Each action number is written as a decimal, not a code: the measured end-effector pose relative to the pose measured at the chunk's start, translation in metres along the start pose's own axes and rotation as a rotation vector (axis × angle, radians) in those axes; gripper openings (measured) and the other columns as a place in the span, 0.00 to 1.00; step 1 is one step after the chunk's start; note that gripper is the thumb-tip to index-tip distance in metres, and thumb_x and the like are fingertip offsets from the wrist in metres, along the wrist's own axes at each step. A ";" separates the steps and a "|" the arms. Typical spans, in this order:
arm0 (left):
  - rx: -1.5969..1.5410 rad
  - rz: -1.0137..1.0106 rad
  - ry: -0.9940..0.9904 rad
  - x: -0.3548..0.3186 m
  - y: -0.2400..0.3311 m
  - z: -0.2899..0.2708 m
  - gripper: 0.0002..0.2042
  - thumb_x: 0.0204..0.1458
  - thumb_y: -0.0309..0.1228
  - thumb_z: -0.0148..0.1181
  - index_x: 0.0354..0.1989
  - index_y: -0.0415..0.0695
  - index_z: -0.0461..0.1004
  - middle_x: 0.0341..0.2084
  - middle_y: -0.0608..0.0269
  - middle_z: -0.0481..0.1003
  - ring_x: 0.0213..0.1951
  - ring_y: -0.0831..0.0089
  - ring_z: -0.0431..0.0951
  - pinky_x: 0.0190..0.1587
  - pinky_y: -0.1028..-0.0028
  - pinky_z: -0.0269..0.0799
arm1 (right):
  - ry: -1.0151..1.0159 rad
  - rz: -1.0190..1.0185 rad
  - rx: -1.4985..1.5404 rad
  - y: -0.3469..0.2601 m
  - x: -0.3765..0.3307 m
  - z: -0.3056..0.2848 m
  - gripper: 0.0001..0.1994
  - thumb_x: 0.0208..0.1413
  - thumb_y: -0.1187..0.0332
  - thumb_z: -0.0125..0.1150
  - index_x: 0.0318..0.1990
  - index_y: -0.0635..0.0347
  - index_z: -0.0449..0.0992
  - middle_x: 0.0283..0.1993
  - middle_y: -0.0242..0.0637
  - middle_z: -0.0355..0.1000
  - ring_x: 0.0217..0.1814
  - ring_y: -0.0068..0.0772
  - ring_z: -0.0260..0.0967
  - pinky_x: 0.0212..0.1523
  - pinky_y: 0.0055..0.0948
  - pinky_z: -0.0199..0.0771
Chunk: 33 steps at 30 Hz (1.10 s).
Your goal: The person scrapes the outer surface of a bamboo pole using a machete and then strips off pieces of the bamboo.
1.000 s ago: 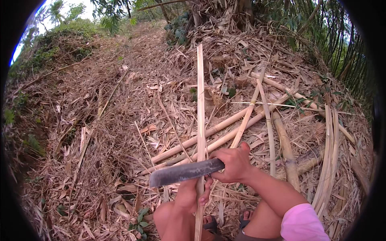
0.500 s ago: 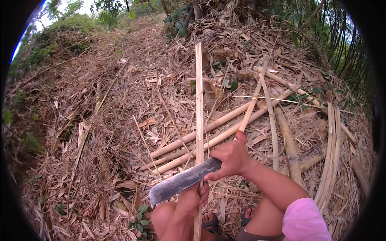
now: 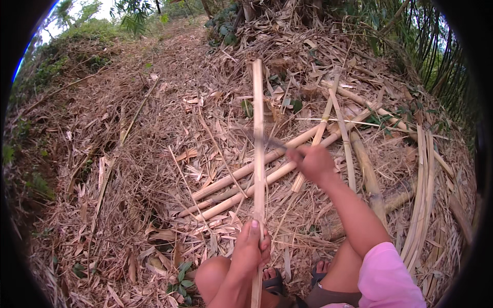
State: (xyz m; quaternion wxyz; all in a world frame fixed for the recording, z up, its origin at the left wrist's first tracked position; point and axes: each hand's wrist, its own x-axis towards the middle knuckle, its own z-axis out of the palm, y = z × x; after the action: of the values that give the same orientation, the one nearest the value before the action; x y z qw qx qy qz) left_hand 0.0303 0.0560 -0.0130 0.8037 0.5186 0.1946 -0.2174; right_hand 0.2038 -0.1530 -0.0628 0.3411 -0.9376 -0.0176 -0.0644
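A long pale split bamboo strip (image 3: 259,179) stands out before me, running away from my body. My left hand (image 3: 249,249) is closed round its near part, with the thumb pressed along it. In my closed right hand (image 3: 314,163) is a machete (image 3: 276,144) with a dark blade, held out to the right of the strip. The blade is smeared by motion and meets or crosses the strip around its middle; whether it cuts into it I cannot tell.
Several bamboo poles (image 3: 287,168) lie crossed on the leaf-strewn ground, beyond and to the right of the strip. More split strips (image 3: 421,195) lie at far right, beside a thick bamboo piece (image 3: 367,172). My sandalled feet (image 3: 272,281) are below; a bank of litter rises behind.
My right hand has carried the machete forward along the strip, away from my left hand. The strip has shifted slightly to the right, and my left thumb now lies along it.
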 end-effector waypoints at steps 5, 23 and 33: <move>-0.035 -0.064 -0.013 -0.005 -0.004 -0.003 0.16 0.68 0.45 0.39 0.36 0.45 0.63 0.16 0.69 0.60 0.10 0.82 0.52 0.11 0.79 0.49 | 0.087 -0.188 -0.018 -0.002 -0.016 -0.011 0.37 0.53 0.28 0.46 0.18 0.56 0.76 0.14 0.40 0.68 0.17 0.43 0.70 0.21 0.40 0.67; 0.164 -0.070 0.053 -0.016 -0.014 -0.008 0.15 0.68 0.43 0.37 0.37 0.45 0.62 0.17 0.68 0.60 0.10 0.80 0.53 0.11 0.78 0.51 | 0.025 -0.414 -0.296 0.015 0.007 0.000 0.46 0.47 0.19 0.33 0.32 0.54 0.82 0.24 0.43 0.76 0.33 0.47 0.77 0.39 0.45 0.75; 0.167 -0.080 -0.004 -0.034 -0.042 -0.022 0.13 0.68 0.44 0.38 0.38 0.50 0.63 0.15 0.71 0.59 0.11 0.81 0.54 0.11 0.80 0.51 | 0.164 -0.053 0.091 0.033 0.026 -0.003 0.39 0.55 0.27 0.38 0.27 0.56 0.80 0.22 0.43 0.75 0.30 0.51 0.76 0.33 0.46 0.74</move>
State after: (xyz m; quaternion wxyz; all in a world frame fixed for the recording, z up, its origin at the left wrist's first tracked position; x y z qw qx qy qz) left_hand -0.0232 0.0655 -0.0345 0.7488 0.5751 0.1948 -0.2657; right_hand 0.2318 -0.1805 -0.0775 0.3817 -0.9120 -0.0171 -0.1492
